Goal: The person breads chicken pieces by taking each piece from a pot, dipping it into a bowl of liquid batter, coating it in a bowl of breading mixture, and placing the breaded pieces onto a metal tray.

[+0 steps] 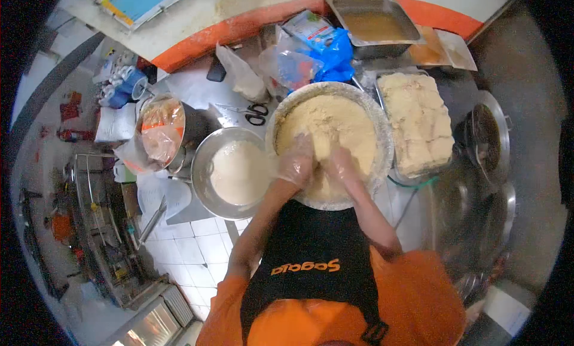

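Observation:
Both my hands are down in a large round bowl (385,131) of pale yellow breadcrumbs (353,116). My left hand (297,161), in a clear plastic glove, has its fingers curled into the crumbs. My right hand (342,164), its fingers bent and partly buried, faces it. Between them is a long crumb-coated piece (323,144), held from both sides; what lies under the coating is hidden. Left of the bowl stands a steel bowl (202,193) with white batter (237,173). To the right, a tray holds coated pieces (417,122) packed in rows.
Black-handled scissors (256,114) lie behind the batter bowl. A steel pot (190,128) with a plastic bag is at the left. Plastic bags (336,56) and a steel pan (412,32) line the back. A round pot (501,143) stands at the far right.

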`<state>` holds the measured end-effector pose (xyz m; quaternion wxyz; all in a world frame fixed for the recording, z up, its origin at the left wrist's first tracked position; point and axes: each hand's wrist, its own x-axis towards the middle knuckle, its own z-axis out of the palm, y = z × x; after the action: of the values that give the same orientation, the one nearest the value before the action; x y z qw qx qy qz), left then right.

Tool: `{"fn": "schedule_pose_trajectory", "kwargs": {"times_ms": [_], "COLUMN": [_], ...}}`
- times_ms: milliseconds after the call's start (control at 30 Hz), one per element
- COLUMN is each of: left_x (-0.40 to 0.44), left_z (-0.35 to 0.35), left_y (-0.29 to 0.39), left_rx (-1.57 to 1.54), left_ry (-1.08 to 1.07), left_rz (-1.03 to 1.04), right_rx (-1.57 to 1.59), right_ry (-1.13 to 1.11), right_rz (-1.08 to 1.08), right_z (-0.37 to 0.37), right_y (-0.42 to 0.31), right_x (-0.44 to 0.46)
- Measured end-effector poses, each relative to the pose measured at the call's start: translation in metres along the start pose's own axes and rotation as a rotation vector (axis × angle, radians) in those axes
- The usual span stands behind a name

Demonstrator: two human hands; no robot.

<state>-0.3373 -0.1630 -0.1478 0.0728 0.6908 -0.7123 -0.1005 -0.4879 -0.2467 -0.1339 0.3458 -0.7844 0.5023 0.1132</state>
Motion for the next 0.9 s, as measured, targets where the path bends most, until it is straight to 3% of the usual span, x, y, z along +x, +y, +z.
{"fn": "schedule_pose_trajectory", "kwargs": {"times_ms": [33,67,133,167,200,233,300,333,367,400,433,467,533,567,700,767,900], "left_x": [-0.003,-0.009,-0.003,0.005,0.009,0.004,0.015,0.024,0.021,0.014,0.006,-0.004,-0.020,-0.024,-0.041,-0.047,-0.062], "left_z": [0.002,0.015,0.050,0.038,0.021,0.021,0.007,-0.008,-0.020,-0.029,-0.038,-0.048,-0.050,-0.052,-0.059,-0.063,-0.096], "left_y": [0.005,0.001,-0.012,-0.002,0.008,0.014,0.017,0.018,0.020,0.019,0.016,0.014,0.005,0.004,0.001,0.000,0.009], "left_rx": [0.018,0.010,-0.115,-0.145,-0.165,-0.042,0.084,0.081,0.085,0.094,-0.178,-0.444,-0.439,-0.402,-0.275,-0.222,-0.305], "left_ry": [-0.031,-0.044,0.235,0.128,0.007,-0.020,-0.032,-0.228,-0.441,-0.451,-0.396,-0.325,-0.143,-0.063,0.148,0.233,0.089], "left_rz": [-0.010,0.021,0.050,-0.038,-0.118,-0.053,0.049,0.023,-0.020,-0.019,-0.179,-0.342,-0.211,-0.143,0.002,0.030,-0.068], "right_rx": [0.008,-0.151,-0.507,-0.707,-0.473,-0.237,0.026,0.014,-0.022,-0.047,0.045,0.058,0.041,0.130,0.339,0.665,0.795], "right_ry": [-0.002,0.133,0.426,0.559,0.716,0.874,0.683,0.702,0.536,0.366,0.602,0.606,0.143,0.230,0.221,0.344,0.321], "right_rz": [0.022,-0.087,-0.242,-0.291,-0.352,-0.428,-0.473,-0.449,-0.331,-0.228,-0.224,-0.254,-0.070,-0.066,-0.115,-0.196,-0.247], "right_z": [0.015,0.043,0.083,0.084,0.073,0.059,0.038,0.009,-0.023,-0.042,0.004,-0.010,-0.020,0.000,0.009,-0.013,-0.063], "right_y": [-0.001,0.003,0.025,0.039,0.033,0.021,0.028,0.029,0.020,0.015,0.045,0.038,0.029,0.038,0.042,0.033,0.050], "right_x": [0.003,0.016,0.051,0.058,0.046,0.029,0.017,0.004,-0.014,-0.019,0.034,0.034,0.029,0.047,0.046,0.024,-0.010]}}
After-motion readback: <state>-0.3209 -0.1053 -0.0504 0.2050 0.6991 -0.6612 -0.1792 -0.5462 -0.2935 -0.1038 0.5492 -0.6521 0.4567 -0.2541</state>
